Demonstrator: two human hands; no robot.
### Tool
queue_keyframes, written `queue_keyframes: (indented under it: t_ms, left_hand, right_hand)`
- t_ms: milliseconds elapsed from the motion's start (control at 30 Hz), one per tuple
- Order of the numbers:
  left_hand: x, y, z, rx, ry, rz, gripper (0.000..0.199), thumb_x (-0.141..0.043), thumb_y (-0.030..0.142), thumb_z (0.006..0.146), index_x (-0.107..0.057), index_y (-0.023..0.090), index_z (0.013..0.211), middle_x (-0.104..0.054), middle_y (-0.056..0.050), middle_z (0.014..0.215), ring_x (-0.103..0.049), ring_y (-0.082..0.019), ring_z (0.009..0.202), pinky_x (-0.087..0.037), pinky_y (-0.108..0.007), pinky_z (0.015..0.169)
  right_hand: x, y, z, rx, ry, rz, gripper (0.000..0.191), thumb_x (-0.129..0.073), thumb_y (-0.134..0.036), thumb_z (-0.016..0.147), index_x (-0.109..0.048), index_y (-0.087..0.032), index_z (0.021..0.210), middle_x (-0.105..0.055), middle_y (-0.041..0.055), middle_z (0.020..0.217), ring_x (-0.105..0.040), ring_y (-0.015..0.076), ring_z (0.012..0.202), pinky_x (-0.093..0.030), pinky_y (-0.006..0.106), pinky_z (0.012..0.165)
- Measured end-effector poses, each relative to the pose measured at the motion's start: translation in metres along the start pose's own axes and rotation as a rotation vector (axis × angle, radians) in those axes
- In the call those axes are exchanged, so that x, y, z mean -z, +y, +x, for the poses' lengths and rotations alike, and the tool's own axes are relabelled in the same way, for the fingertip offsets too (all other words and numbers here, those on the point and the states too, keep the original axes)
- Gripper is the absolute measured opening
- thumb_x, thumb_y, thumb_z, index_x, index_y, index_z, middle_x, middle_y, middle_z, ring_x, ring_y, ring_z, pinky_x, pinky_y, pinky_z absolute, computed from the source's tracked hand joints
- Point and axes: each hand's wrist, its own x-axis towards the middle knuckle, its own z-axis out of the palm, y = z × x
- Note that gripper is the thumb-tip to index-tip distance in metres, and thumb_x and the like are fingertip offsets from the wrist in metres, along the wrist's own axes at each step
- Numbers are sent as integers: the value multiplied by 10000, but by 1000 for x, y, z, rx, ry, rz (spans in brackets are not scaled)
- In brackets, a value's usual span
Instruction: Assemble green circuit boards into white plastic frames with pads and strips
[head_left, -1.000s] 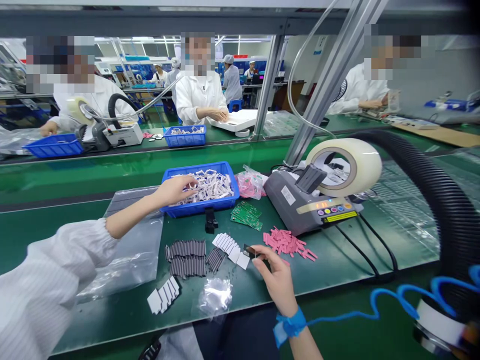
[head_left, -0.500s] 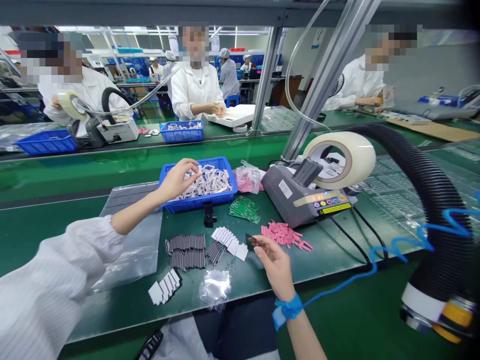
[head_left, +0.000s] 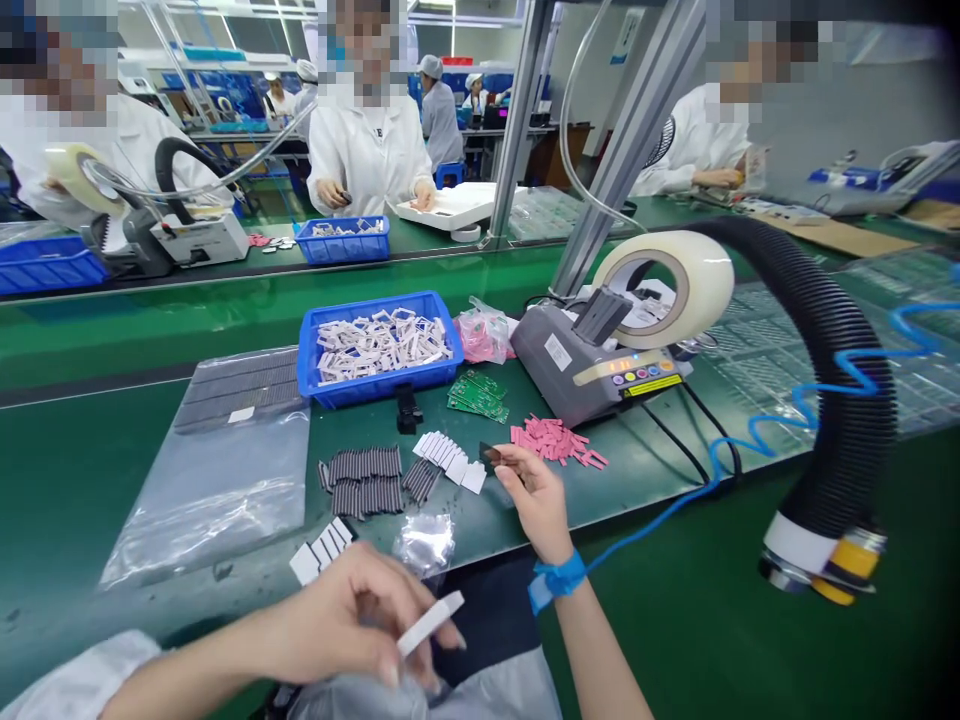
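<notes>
In my left hand, near the front edge of the bench, a small white plastic frame is pinched between thumb and fingers. My right hand grips a thin dark flat piece by its edge, just above the bench. Beside that hand lie a heap of pink strips and a fanned row of white cards. Rows of dark grey strips are stacked further left. More white cards lie partly behind my left hand, close to some clear film pieces.
A blue bin of white plastic frames stands behind the parts. Green circuit boards lie beside it. A tape dispenser and a thick black hose occupy the right. A blue coiled cord runs from my right wrist. Co-workers sit opposite.
My left hand has come back from over the blue bin to the bench's front edge, now with a white plastic frame. My right hand still holds the dark piece. The view has shifted slightly.
</notes>
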Motion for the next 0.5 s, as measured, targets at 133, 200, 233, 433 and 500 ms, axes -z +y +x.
queue_keyframes:
  t_ms: [133,200,233,433,500]
  left_hand:
    - [-15,-45,-7,-24,145,-172,295,-746,545,600,-781,273,708,-702,-102,1149,-660,-283,1026,-514,-384,881]
    - [-23,-59,-4,-80,236,-203,330,-703,586,632,-774,265,649,-638,-93,1264,-576,-306,1170,-448,-410,984]
    - [-27,-63,-1,-103,267,-225,373,-672,612,651,-767,253,613,-625,-98,1282,-571,-314,1175,-442,-422,993]
    - [-54,-57,18,22,392,-677,436,-616,620,713,-742,208,781,-729,-106,1089,-651,-271,1060,-510,-386,914]
    - [-58,-54,23,34,440,-835,406,-639,583,723,-692,183,680,-749,-98,1026,-674,-244,1014,-533,-324,856]
  right_hand:
    - [-1,-1,0,15,-9,-21,265,-612,-396,804,-653,-194,971,-707,69,889,-650,180,772,-539,316,698]
    - [-2,-1,1,28,-18,-38,254,-615,-387,804,-654,-195,966,-708,66,886,-649,178,763,-538,313,690]
    - [-2,-2,1,37,-22,-48,251,-616,-384,805,-654,-194,966,-708,66,883,-649,178,760,-538,312,686]
    - [10,-41,-14,121,-54,-114,203,-616,-357,834,-655,-230,988,-697,58,945,-633,189,836,-519,322,727]
    - [16,-66,-27,182,-117,-137,185,-628,-350,837,-655,-257,994,-687,50,995,-616,206,927,-506,347,808]
